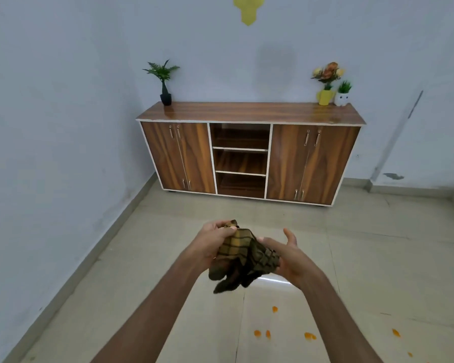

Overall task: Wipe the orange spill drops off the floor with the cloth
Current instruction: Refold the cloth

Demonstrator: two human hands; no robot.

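Orange spill drops (309,336) dot the floor tiles (378,271); above, left hand (212,241) and right hand (286,254) both grasp the bunched checked cloth (243,254).

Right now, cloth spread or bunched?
Bunched. The cloth is crumpled between the left hand and right hand, ends dangling.

Checked cloth held up, orange drops on the floor below

The cloth (243,255), yellow-brown with dark check lines, is bunched and crumpled in mid-air, its darker lower end hanging loose at 6 o'clock; the orange spill drops (309,336) lie scattered on the pale floor tiles (378,271) toward 5 o'clock from it, well apart from the cloth, small, bright, separate blots
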